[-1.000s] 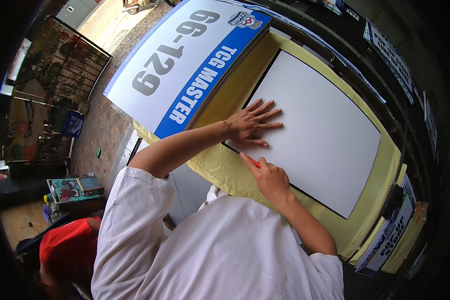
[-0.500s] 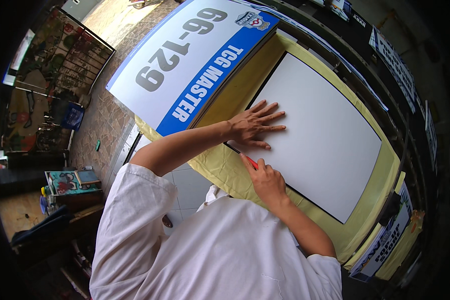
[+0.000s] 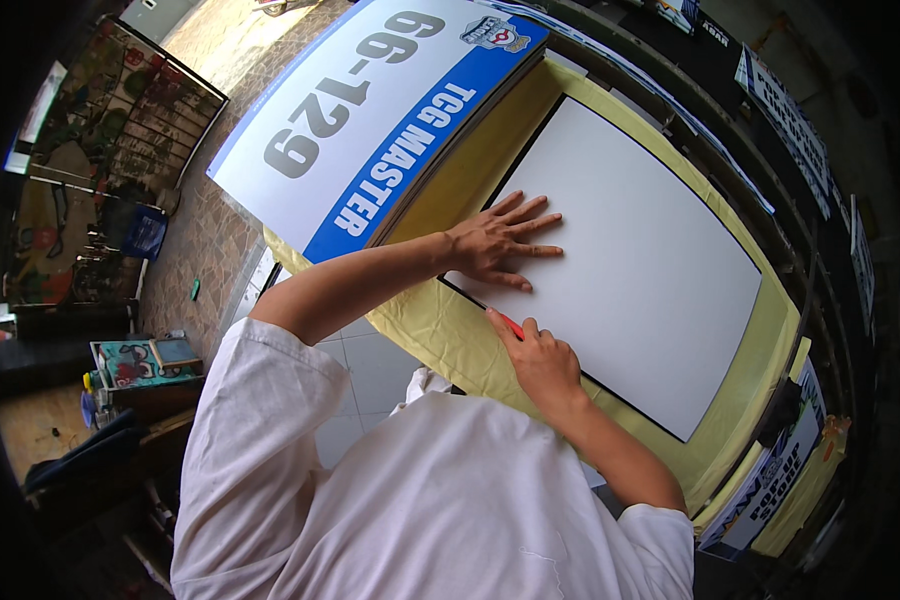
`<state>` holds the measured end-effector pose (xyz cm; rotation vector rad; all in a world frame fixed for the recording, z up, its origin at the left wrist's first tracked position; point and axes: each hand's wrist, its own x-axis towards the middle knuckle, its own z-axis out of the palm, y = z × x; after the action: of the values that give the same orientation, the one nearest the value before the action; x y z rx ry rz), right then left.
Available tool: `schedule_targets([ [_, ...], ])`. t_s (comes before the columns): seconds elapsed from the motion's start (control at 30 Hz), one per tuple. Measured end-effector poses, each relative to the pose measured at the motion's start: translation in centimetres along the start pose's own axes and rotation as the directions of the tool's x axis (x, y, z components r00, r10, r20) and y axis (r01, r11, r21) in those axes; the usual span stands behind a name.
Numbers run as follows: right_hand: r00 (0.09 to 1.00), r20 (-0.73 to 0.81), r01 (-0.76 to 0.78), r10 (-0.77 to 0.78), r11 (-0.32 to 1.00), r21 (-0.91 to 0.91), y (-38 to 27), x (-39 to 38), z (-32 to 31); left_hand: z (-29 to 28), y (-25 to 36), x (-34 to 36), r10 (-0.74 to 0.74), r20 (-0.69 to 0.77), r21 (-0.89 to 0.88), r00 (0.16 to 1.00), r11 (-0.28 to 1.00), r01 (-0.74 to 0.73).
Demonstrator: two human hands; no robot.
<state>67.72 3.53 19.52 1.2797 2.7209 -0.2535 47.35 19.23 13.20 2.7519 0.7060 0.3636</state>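
Note:
A white board (image 3: 640,260) with a thin black edge lies flat on a yellow covering (image 3: 430,340). My left hand (image 3: 495,243) presses flat on the board's left part, fingers spread. By the board's near edge, my right hand (image 3: 547,368) is closed round a slim red utility knife (image 3: 513,327). Only a short piece of its red body shows; the blade is hidden. The right index finger stretches forward along the knife, pointing toward the board's near left corner.
A stack of printed signs (image 3: 370,130), white and blue on top, stands left of the board. More printed panels (image 3: 785,470) lean at the right. Dark rails (image 3: 710,150) run along the far side. A cluttered wooden table (image 3: 150,365) stands at the left on the tiled floor.
My right hand has slid a little to the right along the board's near edge with the red utility knife. My left hand keeps its place on the board. The whole view has shifted slightly.

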Motion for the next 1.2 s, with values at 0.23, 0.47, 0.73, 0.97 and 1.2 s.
schedule_targets([
  [0.23, 0.998, -0.058, 0.007, -0.01, 0.999, -0.054, 2.6, -4.0, 0.3, -0.3, 0.0, 0.1, -0.005, 0.024, 0.008, 1.0, 1.0, 0.005],
  [0.47, 1.0, -0.008, -0.002, 0.001, 0.998, -0.062, 5.3, -8.6, 0.4, 0.1, 0.0, 0.3, -0.02, 0.066, 0.047, 0.998, 0.999, 0.017],
  [0.73, 1.0, 0.009, -0.003, 0.003, 1.0, -0.021, 7.2, -12.1, 0.2, -0.4, 0.4, 0.4, -0.036, 0.105, 0.049, 0.994, 0.998, 0.03],
  [0.97, 0.997, 0.071, -0.016, 0.015, 1.0, 0.002, 6.8, -11.3, -1.4, -2.7, 5.6, 6.2, -0.128, 0.09, 0.186, 0.988, 0.976, 0.109],
  [1.2, 0.998, 0.063, -0.013, 0.013, 1.0, 0.0, 6.8, -11.0, -1.3, 5.4, 11.8, 14.2, 0.019, -0.051, 0.045, 0.999, 0.999, -0.017],
])
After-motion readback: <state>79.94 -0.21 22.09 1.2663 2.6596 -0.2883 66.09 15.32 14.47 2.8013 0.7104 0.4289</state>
